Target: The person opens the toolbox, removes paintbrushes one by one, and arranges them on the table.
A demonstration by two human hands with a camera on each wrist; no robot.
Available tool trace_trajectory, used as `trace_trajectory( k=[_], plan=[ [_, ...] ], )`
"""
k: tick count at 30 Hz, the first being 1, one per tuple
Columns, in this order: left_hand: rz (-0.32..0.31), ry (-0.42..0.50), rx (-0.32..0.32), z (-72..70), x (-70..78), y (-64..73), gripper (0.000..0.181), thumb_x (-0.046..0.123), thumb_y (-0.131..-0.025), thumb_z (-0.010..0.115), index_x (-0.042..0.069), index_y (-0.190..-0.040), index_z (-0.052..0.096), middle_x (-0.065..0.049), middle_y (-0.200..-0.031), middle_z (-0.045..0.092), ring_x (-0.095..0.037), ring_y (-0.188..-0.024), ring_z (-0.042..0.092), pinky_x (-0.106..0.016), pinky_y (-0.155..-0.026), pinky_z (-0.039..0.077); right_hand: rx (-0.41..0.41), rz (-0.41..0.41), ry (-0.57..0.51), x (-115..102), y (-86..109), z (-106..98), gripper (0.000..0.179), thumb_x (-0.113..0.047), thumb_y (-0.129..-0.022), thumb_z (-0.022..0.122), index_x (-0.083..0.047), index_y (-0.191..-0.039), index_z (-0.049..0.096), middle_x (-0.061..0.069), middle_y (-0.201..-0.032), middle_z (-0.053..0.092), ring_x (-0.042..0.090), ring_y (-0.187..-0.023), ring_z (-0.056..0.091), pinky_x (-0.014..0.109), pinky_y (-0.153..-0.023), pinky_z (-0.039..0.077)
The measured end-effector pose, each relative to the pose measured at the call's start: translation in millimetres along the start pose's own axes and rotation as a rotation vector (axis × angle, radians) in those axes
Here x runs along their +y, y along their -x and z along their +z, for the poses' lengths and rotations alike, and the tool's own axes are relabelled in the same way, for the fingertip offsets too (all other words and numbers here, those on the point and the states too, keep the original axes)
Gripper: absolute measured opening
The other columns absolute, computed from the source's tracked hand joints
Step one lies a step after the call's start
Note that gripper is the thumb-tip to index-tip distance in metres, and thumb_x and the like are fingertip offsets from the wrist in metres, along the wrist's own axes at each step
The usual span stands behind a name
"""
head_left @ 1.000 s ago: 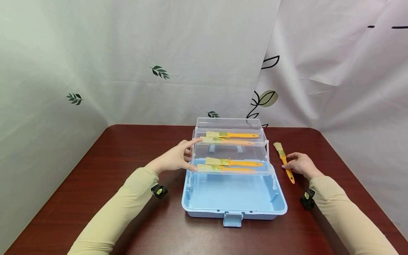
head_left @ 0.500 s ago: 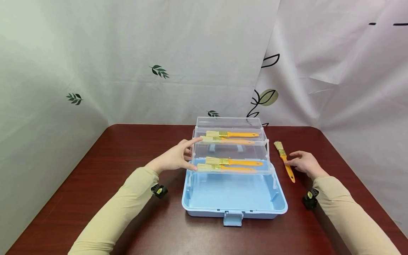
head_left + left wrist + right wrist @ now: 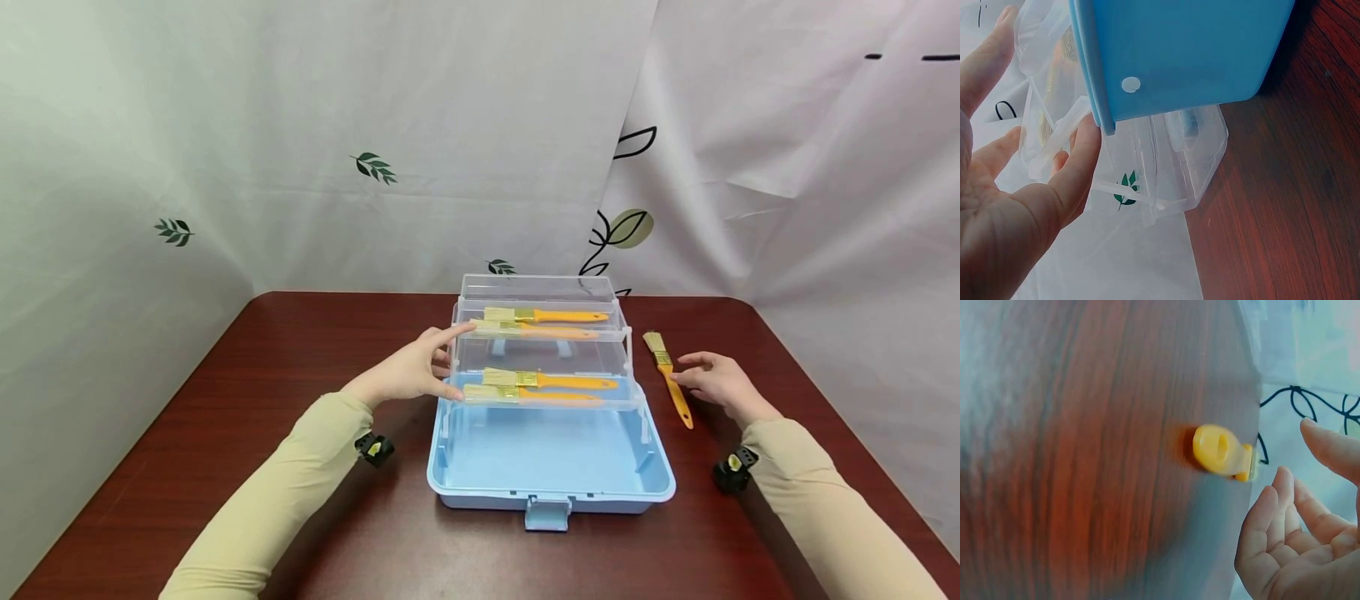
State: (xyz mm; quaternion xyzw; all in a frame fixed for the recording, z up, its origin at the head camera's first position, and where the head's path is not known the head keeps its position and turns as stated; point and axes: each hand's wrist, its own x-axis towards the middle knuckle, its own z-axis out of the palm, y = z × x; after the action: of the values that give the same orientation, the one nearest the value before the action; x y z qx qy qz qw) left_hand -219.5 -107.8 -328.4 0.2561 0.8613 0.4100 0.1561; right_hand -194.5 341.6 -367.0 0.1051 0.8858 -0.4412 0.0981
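Yellow-handled brush (image 3: 666, 372) on the bench (image 3: 480, 550) beside the blue box (image 3: 487, 502) — light, stiff, probably; mid-handle's the hold — right grip (image 3: 717, 383) parted just beside it, left grip (image 3: 405, 371) spread at the trays (image 3: 621, 406).

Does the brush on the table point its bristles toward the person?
No, the brush has its bristles at the far end and its handle nearer.

Can read no text, label, brand or number: none on the blue box (image 3: 480, 502), the paintbrush (image 3: 661, 357) at centre right or the worktop (image 3: 270, 358). Can see two black strokes (image 3: 941, 57) on the white cloth (image 3: 450, 83), upper right, not legible as letters.
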Motion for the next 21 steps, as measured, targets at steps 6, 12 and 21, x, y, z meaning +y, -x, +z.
trace_trajectory(
  k=[6,12,21],
  plan=[
    [0.003,0.003,0.001,-0.2,0.4,1.1,0.101,0.016,-0.070,0.084,0.030,-0.150,0.025,-0.014,-0.125,0.036,-0.031,-0.111,0.051,-0.039,-0.092,0.051,-0.015,-0.020,0.012,-5.9,2.4,3.6,0.064,-0.031,-0.091,0.063,0.009,-0.135,0.039,0.021,-0.116,0.057,0.020,-0.098,0.060,0.046,-0.095,0.049],
    [0.002,0.006,0.002,0.0,-0.4,1.0,0.101,0.017,-0.070,0.084,0.030,-0.150,0.025,-0.014,-0.126,0.036,-0.032,-0.112,0.051,-0.039,-0.092,0.051,-0.042,-0.039,0.001,-10.5,5.0,7.8,0.067,-0.035,-0.091,0.062,0.008,-0.136,0.037,0.022,-0.117,0.057,0.025,-0.102,0.058,0.043,-0.092,0.051],
    [-0.006,-0.006,-0.002,-0.2,0.4,0.5,0.101,0.018,-0.070,0.084,0.030,-0.150,0.024,-0.014,-0.125,0.036,-0.032,-0.113,0.050,-0.040,-0.093,0.050,-0.087,-0.082,-0.064,-16.3,9.5,12.4,0.066,-0.039,-0.093,0.058,0.005,-0.139,0.037,0.017,-0.123,0.055,0.014,-0.097,0.058,0.026,-0.082,0.053]
  ],
)
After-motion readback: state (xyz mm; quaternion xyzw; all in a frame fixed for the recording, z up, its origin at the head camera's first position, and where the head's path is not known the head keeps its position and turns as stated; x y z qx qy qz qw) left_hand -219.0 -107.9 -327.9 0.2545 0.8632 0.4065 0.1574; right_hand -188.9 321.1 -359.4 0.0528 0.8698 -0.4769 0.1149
